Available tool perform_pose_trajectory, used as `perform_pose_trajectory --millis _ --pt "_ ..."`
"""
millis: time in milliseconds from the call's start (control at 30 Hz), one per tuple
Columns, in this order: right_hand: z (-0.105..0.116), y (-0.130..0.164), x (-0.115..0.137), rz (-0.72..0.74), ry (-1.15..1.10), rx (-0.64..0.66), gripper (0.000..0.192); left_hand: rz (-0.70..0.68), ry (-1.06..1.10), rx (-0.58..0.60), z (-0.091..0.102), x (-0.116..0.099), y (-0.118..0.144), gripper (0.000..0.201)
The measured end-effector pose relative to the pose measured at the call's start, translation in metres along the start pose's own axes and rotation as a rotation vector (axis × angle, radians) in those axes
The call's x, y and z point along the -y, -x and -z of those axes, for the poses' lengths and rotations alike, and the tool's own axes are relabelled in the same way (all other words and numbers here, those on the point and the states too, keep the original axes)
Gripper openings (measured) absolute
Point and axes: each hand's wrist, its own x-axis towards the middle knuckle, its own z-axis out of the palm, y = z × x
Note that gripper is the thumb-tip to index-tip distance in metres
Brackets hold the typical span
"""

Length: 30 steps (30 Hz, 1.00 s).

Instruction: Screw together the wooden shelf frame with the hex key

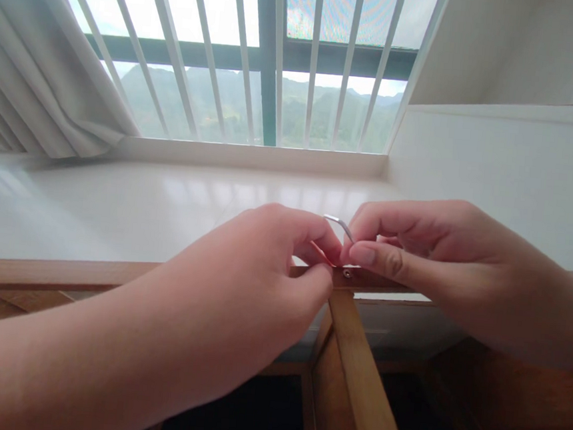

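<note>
My right hand (416, 250) pinches a small bent metal hex key (338, 224) between thumb and forefinger, its lower end hidden by the fingers just above a metal screw head (347, 273) in the top rail of a wooden frame (60, 274). My left hand (261, 273) comes in from the lower left, fingers curled, its fingertips meeting the right hand's at the key and resting on the rail beside the screw. A wooden crosspiece (362, 382) runs from that joint toward me.
Behind the frame lies a glossy white window ledge (141, 209). White window bars (240, 57) and a bunched curtain (37, 86) stand beyond it, a white wall (497, 153) on the right. Dark space shows under the frame.
</note>
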Motion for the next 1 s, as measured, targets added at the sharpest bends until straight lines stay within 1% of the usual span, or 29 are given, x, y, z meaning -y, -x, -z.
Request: perform_pose_trajectory --millis 133,300,400,533,600,700,767,1000 --pt "0.0013 0.0011 0.0 0.035 -0.011 -0.04 0.021 -0.007 0.007 -0.016 -0.0004 0.0008 0.0006 0.012" --pt "-0.0001 0.0023 -0.0027 0.063 -0.046 -0.1 0.012 0.025 0.005 0.017 -0.0009 0.0004 -0.0002 0.013" --pt "-0.0019 0.0031 -0.0031 0.058 -0.087 -0.137 0.009 0.039 0.008 0.009 -0.0015 0.0002 -0.001 0.014" --pt "-0.0023 0.0045 -0.0021 0.022 -0.126 -0.158 0.011 0.037 0.001 -0.001 -0.0022 0.0008 -0.0011 0.015" --pt "-0.0014 0.0049 -0.0017 0.019 -0.069 -0.157 0.011 0.036 -0.009 -0.001 -0.0019 0.0007 -0.0013 0.014" --pt "0.0002 0.0047 -0.0011 0.023 0.019 -0.157 0.019 0.044 -0.015 0.0 -0.001 -0.0005 -0.002 0.015" --pt "0.0009 0.0044 -0.0004 0.028 0.037 -0.156 0.023 0.045 -0.014 -0.002 -0.0006 -0.0014 -0.0022 0.016" --pt "0.0002 0.0038 0.0002 0.007 -0.004 -0.137 0.025 0.048 0.001 -0.009 -0.0019 -0.0012 0.0021 0.017"
